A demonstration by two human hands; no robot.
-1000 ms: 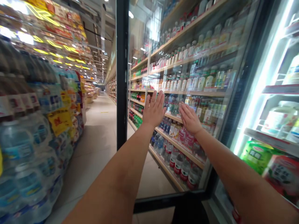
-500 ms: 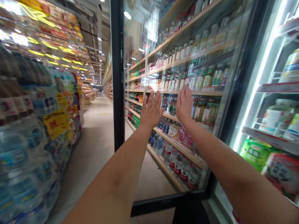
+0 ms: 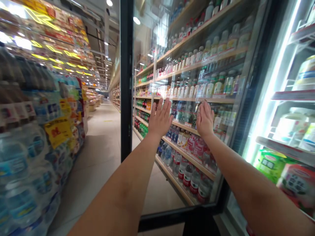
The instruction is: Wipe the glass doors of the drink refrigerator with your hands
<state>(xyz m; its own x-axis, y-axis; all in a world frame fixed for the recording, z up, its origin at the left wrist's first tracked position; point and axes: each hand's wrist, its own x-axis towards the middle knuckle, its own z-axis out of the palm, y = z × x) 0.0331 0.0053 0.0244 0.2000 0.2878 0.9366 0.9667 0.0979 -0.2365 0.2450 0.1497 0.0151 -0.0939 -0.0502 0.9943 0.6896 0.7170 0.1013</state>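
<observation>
A swung-out cooler door with a glass pane and a black frame stands in front of me. My left hand lies against the pane, palm forward, fingers stretched and slightly apart. To its right, my right hand is also up at the glass, fingers extended and closer together, tipped a little. I see nothing held in either hand; the palms are hidden. Shelves of bottled drinks show in the glass behind both hands.
The lit cooler interior on the right holds jugs on a wire shelf and a green pouch. Stacked water bottles with a yellow price sign line the left. Between them runs a tiled aisle.
My right hand has moved right and slightly down across the glass, away from the left hand. The left hand stays nearly in place.
</observation>
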